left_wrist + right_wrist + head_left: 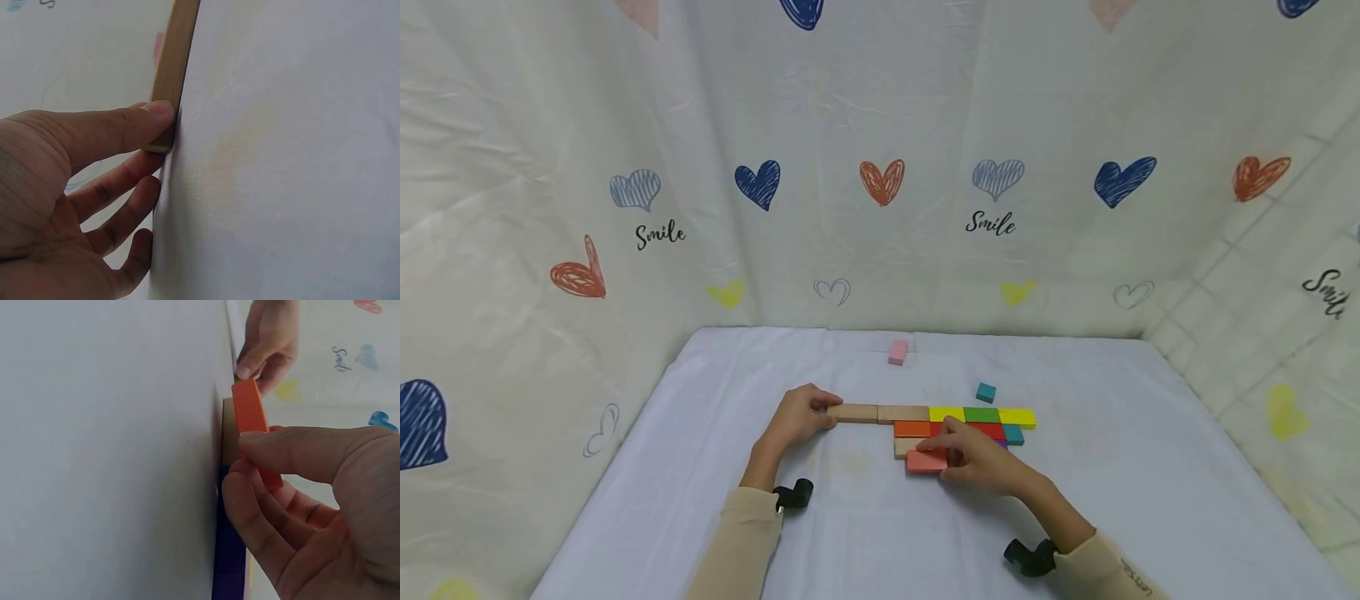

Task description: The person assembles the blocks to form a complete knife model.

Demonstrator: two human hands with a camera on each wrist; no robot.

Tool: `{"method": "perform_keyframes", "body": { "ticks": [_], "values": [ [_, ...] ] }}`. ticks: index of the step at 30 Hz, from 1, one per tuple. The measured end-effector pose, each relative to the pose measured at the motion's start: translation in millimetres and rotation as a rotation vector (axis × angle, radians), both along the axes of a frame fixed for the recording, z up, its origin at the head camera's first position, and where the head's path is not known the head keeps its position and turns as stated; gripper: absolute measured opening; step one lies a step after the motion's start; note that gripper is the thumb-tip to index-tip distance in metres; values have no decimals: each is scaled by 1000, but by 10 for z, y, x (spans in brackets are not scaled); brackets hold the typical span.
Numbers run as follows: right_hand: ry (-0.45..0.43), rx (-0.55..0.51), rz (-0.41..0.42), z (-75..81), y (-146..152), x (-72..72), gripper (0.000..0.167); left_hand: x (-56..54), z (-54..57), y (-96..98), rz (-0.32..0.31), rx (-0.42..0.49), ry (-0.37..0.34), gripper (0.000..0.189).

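My left hand (797, 417) pinches the left end of a plain wooden block (854, 412), thumb on its near face, as the left wrist view also shows. That block begins the top row, followed by another wooden block (902, 413), then yellow (947, 413), green (981, 416) and yellow blocks. With thumb and fingers, my right hand (988, 461) grips an orange block (249, 406), tilted in the right wrist view. It overlaps a wooden block (904, 448) of the lowest row. Blue (231, 519) and purple blocks of that row are partly hidden behind my right hand in the head view.
A pink block (897, 352) lies near the back edge of the white-covered table (865, 533). Behind the rows sits a small teal block (986, 392). The middle row shows orange (912, 429), red and teal blocks. A heart-print curtain (880, 250) hangs behind the table.
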State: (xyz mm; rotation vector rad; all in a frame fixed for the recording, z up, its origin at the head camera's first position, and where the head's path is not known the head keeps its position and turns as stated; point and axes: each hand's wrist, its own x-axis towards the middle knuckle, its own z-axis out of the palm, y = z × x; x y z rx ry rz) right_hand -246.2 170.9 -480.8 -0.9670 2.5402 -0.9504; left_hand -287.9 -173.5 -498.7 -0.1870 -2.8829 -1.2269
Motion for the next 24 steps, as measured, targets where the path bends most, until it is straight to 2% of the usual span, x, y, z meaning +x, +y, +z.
{"method": "perform_keyframes", "body": {
  "ticks": [8, 24],
  "values": [
    [1, 67, -10, 3, -121, 54, 45, -2, 2, -5, 0, 4, -2, 31],
    [64, 103, -46, -23, -173, 66, 39, -9, -4, 0, 2, -1, -11, 32]
  ]
}}
